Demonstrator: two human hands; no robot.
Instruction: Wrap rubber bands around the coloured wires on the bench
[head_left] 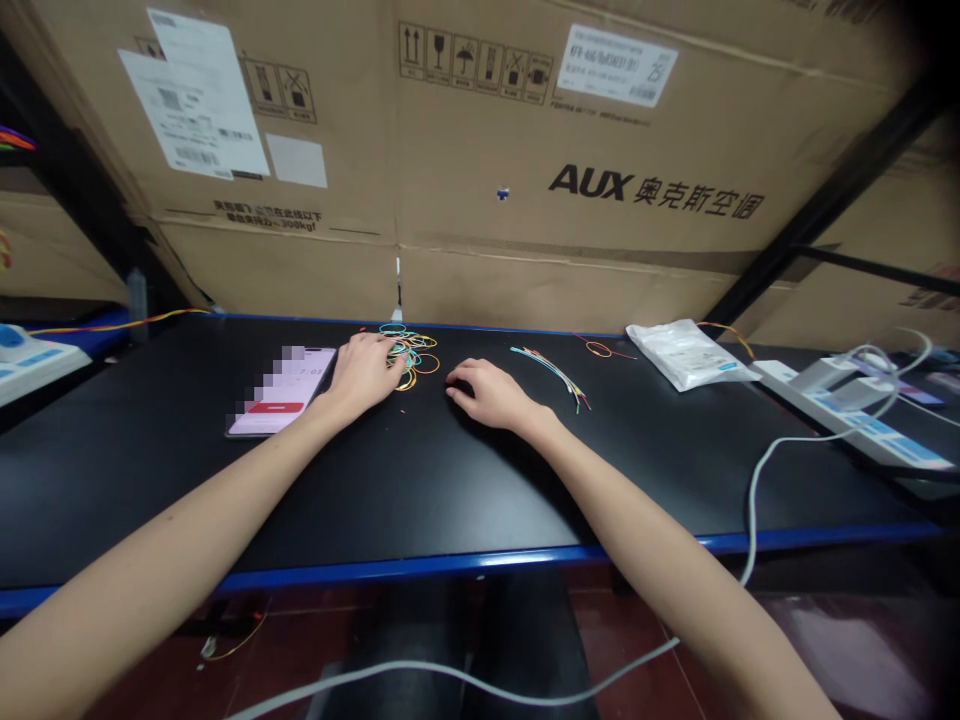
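My left hand (369,366) lies over the left side of a tangled pile of thin coloured loops (426,362), wires or rubber bands. Its fingers are loosely bent and their tips touch the pile; no firm grip shows. To the right of the pile, my right hand (491,393) rests low over the table with fingers curled. A gap shows between its thumb and forefinger, and nothing is visible in it. Beyond the right hand lies a small bundle of straight coloured wires (555,372). A phone (289,395) with a lit screen is just left of my left hand.
The black tabletop (450,490) has a blue edge. Large cardboard boxes (480,140) stand behind it. At the right are a white plastic packet (686,352), a power strip (847,415) and a trailing grey cable (754,490). Another power strip (41,362) sits far left.
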